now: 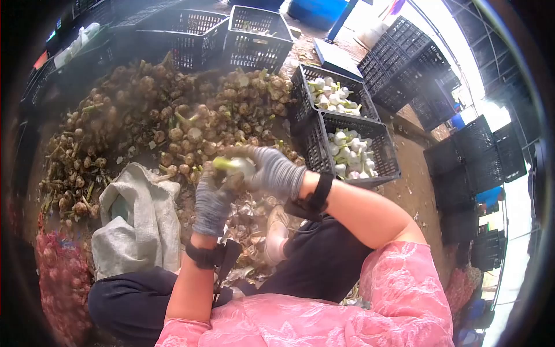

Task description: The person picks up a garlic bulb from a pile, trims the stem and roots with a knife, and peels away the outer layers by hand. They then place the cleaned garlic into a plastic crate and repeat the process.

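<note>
A peeled white garlic bulb [241,166] with a short green stem is held up between my gloved hands, over the floor in front of my lap. My right hand [270,168], in a grey knitted glove, is closed around the bulb from the right. From below, my left hand [213,194] in a matching glove has its fingers curled against the stem side. Some fingertips are blurred. Unpeeled garlic bulbs [191,134] with stems lie in a big heap just beyond my hands. Loose peelings [254,222] cover the ground beneath them.
Two black crates [321,130] of white garlic bulbs stand at front right. A white crate [260,51] stands behind the heap. Stacked black crates [399,63] rise farther right. A pale woven sack [139,214] lies at my left, near a red mesh bag [62,277].
</note>
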The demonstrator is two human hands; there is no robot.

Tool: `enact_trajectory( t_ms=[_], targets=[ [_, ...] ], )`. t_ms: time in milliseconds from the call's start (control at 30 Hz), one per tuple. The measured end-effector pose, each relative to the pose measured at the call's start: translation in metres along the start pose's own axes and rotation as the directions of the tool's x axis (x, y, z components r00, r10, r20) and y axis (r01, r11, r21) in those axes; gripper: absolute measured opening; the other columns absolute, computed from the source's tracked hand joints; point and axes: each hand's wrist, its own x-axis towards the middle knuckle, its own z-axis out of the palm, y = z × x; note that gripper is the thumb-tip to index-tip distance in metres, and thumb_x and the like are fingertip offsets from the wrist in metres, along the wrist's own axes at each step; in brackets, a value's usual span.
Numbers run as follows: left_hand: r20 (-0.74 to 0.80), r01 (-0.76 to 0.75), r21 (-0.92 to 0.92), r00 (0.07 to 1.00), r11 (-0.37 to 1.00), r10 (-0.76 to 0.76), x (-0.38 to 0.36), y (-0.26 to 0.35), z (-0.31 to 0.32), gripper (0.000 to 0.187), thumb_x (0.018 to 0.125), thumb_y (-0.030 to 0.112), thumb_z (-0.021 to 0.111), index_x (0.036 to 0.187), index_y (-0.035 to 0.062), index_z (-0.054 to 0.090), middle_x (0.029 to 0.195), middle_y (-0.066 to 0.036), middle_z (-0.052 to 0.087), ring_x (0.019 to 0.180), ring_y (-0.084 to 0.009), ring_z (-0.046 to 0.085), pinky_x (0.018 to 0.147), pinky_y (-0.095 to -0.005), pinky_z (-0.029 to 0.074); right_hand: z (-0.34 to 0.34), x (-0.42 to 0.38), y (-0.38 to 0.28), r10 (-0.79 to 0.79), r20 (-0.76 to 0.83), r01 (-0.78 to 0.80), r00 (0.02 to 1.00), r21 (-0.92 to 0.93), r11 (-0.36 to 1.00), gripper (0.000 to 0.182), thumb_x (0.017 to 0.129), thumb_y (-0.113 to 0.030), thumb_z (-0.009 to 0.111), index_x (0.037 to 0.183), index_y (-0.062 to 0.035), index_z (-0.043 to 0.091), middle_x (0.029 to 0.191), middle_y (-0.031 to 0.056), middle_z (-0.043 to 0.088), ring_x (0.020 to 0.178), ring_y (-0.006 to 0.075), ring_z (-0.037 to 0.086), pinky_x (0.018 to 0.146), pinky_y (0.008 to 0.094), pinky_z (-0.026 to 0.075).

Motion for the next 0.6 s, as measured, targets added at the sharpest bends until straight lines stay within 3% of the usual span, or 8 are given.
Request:
enact_trajectory(
  t_ms=[67, 133, 200, 300, 367, 433, 500, 600],
  targets=[
    [0.040, -0.024, 0.070, 0.999, 0.997, 0.021, 0.003, -0.007, -0.003, 0.041, 0.075, 0.006, 0.065, 0.113, 0.0034, 0.049, 0.098, -0.006, 0.056, 0.084, -0.0115, 0.054, 0.068, -0.0221, 0.047, -0.020, 0.012, 0.020, 0.429, 0.064, -0.375, 0.901, 0.610, 0.698, 0.041, 0.069, -0.012, 0.071, 0.107, -0.0045, 0.056, 0.089, 0.0054, 0.061, 0.079, 0.0149, 0.058, 0.073, 0.0275, 0.049],
    [0.112, 0.043, 0.238, 0.991, 0.970, -0.072, 0.010, -0.013, -0.021, 0.031, 0.076, 0.000, 0.061, 0.106, 0.0035, 0.055, 0.092, -0.004, 0.058, 0.081, -0.0087, 0.053, 0.065, -0.0215, 0.046, -0.063, 0.022, 0.060, 0.227, -0.049, -0.197, 0.973, 0.341, 0.919, 0.021, 0.073, -0.010, 0.065, 0.093, -0.0064, 0.057, 0.083, 0.0032, 0.059, 0.073, 0.0150, 0.057, 0.063, 0.0278, 0.048],
    [0.039, 0.052, 0.275, 0.997, 0.960, -0.065, 0.016, -0.041, -0.050, 0.028, 0.076, -0.005, 0.057, 0.103, 0.0031, 0.057, 0.088, -0.003, 0.059, 0.079, -0.0091, 0.054, 0.067, -0.0220, 0.047, -0.123, 0.048, 0.103, 0.168, -0.303, 0.188, 0.938, 0.853, 0.486, 0.009, 0.079, -0.013, 0.060, 0.085, -0.0110, 0.054, 0.074, 0.0007, 0.055, 0.072, 0.0138, 0.055, 0.055, 0.0249, 0.044],
    [-0.222, 0.235, 0.420, 0.963, 0.876, -0.152, 0.028, -0.050, -0.080, 0.031, 0.077, -0.011, 0.049, 0.105, 0.0005, 0.054, 0.091, -0.007, 0.058, 0.077, -0.0147, 0.059, 0.066, -0.0218, 0.047, -0.172, 0.041, 0.079, 0.547, -0.514, -0.011, 0.661, 0.722, 0.692, 0.008, 0.083, -0.017, 0.057, 0.087, -0.0119, 0.053, 0.074, 0.0010, 0.055, 0.061, 0.0103, 0.050, 0.048, 0.0224, 0.041],
    [-0.188, 0.151, 0.522, 0.980, 0.840, -0.060, 0.039, -0.075, -0.106, 0.034, 0.077, -0.011, 0.048, 0.108, 0.0006, 0.052, 0.096, -0.008, 0.058, 0.074, -0.0153, 0.060, 0.062, -0.0215, 0.047, -0.171, 0.057, 0.112, 0.124, 0.155, -0.196, 0.980, 0.843, 0.501, 0.023, 0.079, -0.019, 0.063, 0.098, -0.0109, 0.055, 0.075, 0.0017, 0.056, 0.061, 0.0108, 0.053, 0.050, 0.0215, 0.043],
    [-0.216, 0.177, 0.456, 0.973, 0.872, -0.084, 0.038, -0.083, -0.112, 0.031, 0.075, -0.010, 0.050, 0.104, 0.0011, 0.055, 0.092, -0.007, 0.059, 0.074, -0.0139, 0.058, 0.064, -0.0222, 0.047, -0.114, 0.060, 0.116, 0.445, -0.186, -0.410, 0.876, 0.200, 0.890, 0.028, 0.077, -0.021, 0.064, 0.102, -0.0082, 0.059, 0.070, 0.0031, 0.056, 0.060, 0.0119, 0.055, 0.051, 0.0256, 0.046],
    [-0.272, 0.202, 0.582, 0.961, 0.787, -0.045, 0.027, -0.050, -0.078, 0.023, 0.077, -0.003, 0.055, 0.099, 0.0019, 0.060, 0.085, -0.007, 0.061, 0.071, -0.0127, 0.057, 0.062, -0.0235, 0.048, -0.056, 0.072, 0.109, 0.101, 0.188, 0.113, 0.977, -0.858, 0.500, 0.042, 0.065, -0.035, 0.065, 0.094, -0.0052, 0.063, 0.085, 0.0132, 0.064, 0.078, 0.0277, 0.062, 0.070, 0.0351, 0.050],
    [-0.329, 0.370, 0.297, 0.905, 0.880, -0.269, 0.032, -0.058, -0.075, 0.022, 0.081, 0.017, 0.062, 0.098, 0.0020, 0.061, 0.081, -0.006, 0.062, 0.063, -0.0104, 0.057, 0.053, -0.0237, 0.048, 0.032, 0.097, 0.189, 0.228, 0.162, -0.012, 0.960, -0.791, 0.612, 0.032, 0.072, -0.017, 0.053, 0.102, -0.0077, 0.061, 0.092, 0.0189, 0.061, 0.086, 0.0313, 0.061, 0.073, 0.0396, 0.050]
  ],
)
